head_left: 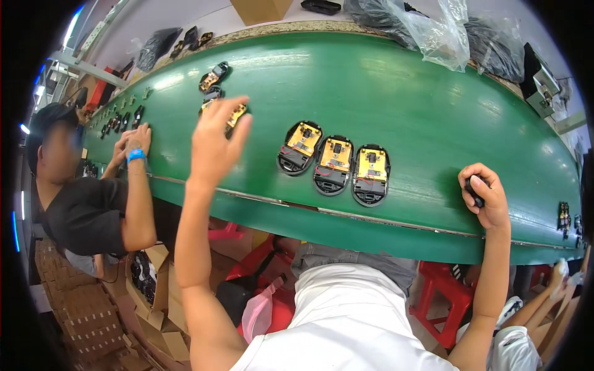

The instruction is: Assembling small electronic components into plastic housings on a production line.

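Fingers of our left hand [213, 145] are spread wide and extended, the thumb standing apart, with nothing visible in their hold; the hand is over the left part of the green work surface [427, 117], partly covering a loose group of open black shells [215, 75], and we cannot tell whether it touches any of them. Our right hand [493, 203] is well apart from it, near the front edge on the right, its fingers curled closed around a small black part [476, 191] that is mostly hidden in the grip. Between our hands, 3 rounded black housings [331, 183] lie open side face up in a slanting row, so close together that we cannot tell whether their rims touch; each shows a yellow circuit board [372, 161] in its far half and thin red wires near a dark compartment. To our left, a co-worker [86, 216] in a black top, with a blue wristband [135, 154], has 2 hands close together beside small dark parts [124, 122]. Along the back we see a cardboard box [261, 8] and a clear plastic bag [442, 40]. Below the front edge, a red stool [440, 300] stands to our right and an open carton [159, 290] of dark pieces to our left.
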Demonstrator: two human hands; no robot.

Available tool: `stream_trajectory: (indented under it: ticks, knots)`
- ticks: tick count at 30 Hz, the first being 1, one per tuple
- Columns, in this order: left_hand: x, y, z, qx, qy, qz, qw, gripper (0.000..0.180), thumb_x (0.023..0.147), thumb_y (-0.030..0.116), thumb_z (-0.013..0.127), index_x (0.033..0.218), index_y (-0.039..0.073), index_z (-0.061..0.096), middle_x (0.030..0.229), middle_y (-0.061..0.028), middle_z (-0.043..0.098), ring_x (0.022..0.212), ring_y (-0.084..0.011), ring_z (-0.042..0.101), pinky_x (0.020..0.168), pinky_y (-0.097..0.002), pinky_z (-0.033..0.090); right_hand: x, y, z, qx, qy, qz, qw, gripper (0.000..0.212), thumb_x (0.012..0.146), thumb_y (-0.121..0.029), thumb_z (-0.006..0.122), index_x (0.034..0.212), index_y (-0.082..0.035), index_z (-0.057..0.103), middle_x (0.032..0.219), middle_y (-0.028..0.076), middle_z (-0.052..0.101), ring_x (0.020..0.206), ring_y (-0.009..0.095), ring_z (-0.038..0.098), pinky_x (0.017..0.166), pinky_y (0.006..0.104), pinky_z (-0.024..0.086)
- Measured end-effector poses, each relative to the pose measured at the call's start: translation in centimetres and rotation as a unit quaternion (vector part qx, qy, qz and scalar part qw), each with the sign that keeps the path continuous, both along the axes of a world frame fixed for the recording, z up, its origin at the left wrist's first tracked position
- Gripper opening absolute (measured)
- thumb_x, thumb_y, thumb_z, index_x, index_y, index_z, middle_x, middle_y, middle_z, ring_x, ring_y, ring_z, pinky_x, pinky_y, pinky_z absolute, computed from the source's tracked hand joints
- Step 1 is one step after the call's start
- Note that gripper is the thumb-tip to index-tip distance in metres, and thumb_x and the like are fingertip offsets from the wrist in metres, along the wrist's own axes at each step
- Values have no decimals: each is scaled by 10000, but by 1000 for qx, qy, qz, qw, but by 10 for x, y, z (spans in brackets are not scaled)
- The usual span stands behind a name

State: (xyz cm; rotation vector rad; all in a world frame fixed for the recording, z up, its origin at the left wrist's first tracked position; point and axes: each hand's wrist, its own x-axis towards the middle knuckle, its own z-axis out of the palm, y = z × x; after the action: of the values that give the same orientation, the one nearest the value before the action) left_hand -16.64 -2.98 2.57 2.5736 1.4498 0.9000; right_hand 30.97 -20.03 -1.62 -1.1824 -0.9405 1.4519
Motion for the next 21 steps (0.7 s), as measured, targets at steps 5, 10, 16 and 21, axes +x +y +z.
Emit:
stream_trajectory:
  ticks: [5,10,16,21]
  knots:
    - [-46,19,-44,62,194,34,979,503,909,249,723,1385,130,611,1369,-196,578,1245,-414,548,1047,-489,463,3,-2,-2,-3,-3,1,1000,188,962,-206,691,1023,-33,652,882,57,604,565,66,502,411,182,333]
    - [0,-38,-20,-113,91,38,989,426,926,244,724,1332,139,654,1267,-177,607,1115,-398,608,967,-458,509,2,1,-1,-5,-8,-3,1000,202,965,-221,691,1028,-34,645,892,52,598,577,66,508,415,180,344]
    - [-6,7,-8,-36,3,42,998,393,955,250,677,1323,116,651,1278,-176,627,1135,-375,624,1001,-447,492,10,-3,-6,4,-11,-9,1000,199,974,-220,685,1055,-42,644,914,53,600,589,69,507,424,185,345]
    - [-76,58,-38,-39,62,47,996,386,937,221,693,1306,110,661,1382,-163,591,1231,-370,595,1047,-439,477,5,-1,-3,7,-15,-7,1000,195,971,-216,686,1052,-42,645,919,57,604,588,73,512,424,187,349]
